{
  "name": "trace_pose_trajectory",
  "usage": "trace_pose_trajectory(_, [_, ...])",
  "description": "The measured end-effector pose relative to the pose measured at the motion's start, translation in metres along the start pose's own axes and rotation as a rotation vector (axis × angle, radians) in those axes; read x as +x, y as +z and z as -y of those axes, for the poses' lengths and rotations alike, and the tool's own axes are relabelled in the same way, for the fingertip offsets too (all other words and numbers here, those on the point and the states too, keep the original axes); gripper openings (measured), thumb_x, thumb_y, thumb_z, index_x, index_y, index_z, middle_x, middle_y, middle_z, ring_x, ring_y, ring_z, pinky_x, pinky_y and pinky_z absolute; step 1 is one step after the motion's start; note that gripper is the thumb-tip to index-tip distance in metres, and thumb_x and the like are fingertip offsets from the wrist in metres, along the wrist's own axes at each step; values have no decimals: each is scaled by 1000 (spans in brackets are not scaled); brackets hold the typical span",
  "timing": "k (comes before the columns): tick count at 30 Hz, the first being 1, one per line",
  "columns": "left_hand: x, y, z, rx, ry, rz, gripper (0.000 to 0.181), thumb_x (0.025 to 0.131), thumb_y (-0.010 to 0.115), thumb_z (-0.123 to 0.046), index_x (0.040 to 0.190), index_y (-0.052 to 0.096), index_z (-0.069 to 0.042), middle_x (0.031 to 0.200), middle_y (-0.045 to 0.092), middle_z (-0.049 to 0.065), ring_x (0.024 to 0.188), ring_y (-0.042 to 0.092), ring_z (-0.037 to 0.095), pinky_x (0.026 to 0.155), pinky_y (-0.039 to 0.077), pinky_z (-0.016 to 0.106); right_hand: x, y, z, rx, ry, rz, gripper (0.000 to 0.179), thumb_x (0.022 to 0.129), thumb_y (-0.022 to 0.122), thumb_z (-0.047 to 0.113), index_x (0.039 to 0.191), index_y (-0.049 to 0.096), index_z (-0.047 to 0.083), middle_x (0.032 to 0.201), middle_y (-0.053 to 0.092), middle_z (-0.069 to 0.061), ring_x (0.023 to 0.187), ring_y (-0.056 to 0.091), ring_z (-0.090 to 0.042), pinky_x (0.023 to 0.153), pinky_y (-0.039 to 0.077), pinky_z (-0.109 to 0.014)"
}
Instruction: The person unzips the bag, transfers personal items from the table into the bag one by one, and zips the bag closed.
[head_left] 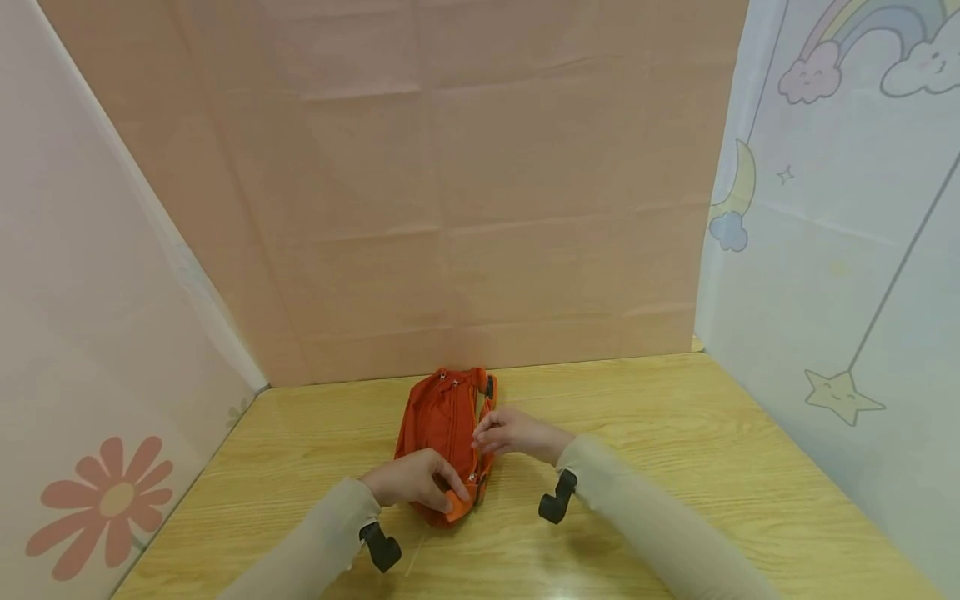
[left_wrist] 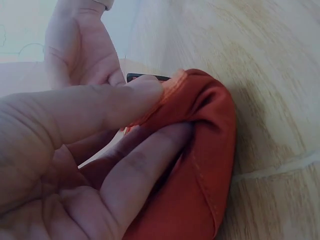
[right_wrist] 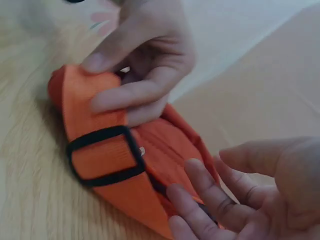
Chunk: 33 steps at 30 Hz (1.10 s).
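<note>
A red-orange waist bag with zippers lies on the wooden table, its long side running away from me. My left hand pinches the near end of the bag where the orange strap joins it. In the left wrist view, the thumb presses the strap's edge from above while a finger goes under a fabric fold. A black slider buckle sits on the strap just past those fingers. Beside the bag's right edge hovers my right hand, fingers loosely bent, with nothing visible between them.
The wooden table reaches back to a peach-coloured cloth wall. Pale printed cloths flank it, one with a flower on the left, one with a star on the right. Black straps hang at both wrists.
</note>
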<state>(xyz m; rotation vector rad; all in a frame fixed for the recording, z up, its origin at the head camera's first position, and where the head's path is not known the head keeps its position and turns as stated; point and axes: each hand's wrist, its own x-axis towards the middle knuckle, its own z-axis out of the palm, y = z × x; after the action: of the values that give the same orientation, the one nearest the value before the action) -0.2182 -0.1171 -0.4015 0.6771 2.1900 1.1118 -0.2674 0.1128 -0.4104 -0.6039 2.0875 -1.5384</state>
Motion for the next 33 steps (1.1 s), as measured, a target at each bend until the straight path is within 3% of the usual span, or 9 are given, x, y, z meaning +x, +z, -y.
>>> trace_pose_trajectory(6, [-1, 0, -2, 7, -19, -8, 21, 80, 70, 7, 97, 76, -4, 95, 71, 3, 74, 50, 11, 61, 43, 24, -1, 7, -4, -167, 7, 23, 9, 92, 61, 6, 92, 63, -2, 89, 65, -4, 81, 59, -15, 78, 53, -42])
trace_pose_trajectory(14, [-2, -1, 0, -13, -36, -7, 21, 81, 69, 5, 98, 76, -4, 100, 71, 2, 75, 57, 9, 66, 49, 25, 0, 12, -8, -296, 37, 52, 9, 87, 69, 13, 87, 66, 5, 80, 65, 4, 69, 51, -11, 60, 43, -26])
trace_pose_trajectory(26, [0, 0, 2, -28, -40, -5, 22, 80, 68, 7, 98, 76, -3, 98, 71, 2, 71, 57, 8, 65, 49, 24, -2, 22, -5, -383, 68, 30, 16, 84, 74, 21, 78, 68, 8, 71, 60, 7, 62, 44, -11, 53, 36, -25])
trace_pose_trajectory(33, [-1, 0, 1, -29, -48, -1, 22, 80, 68, 8, 98, 76, -3, 100, 71, 2, 74, 59, 9, 66, 49, 24, -1, 23, -12, -340, 8, 6, 10, 81, 76, 15, 79, 69, 8, 71, 65, 6, 61, 47, -9, 54, 37, -23])
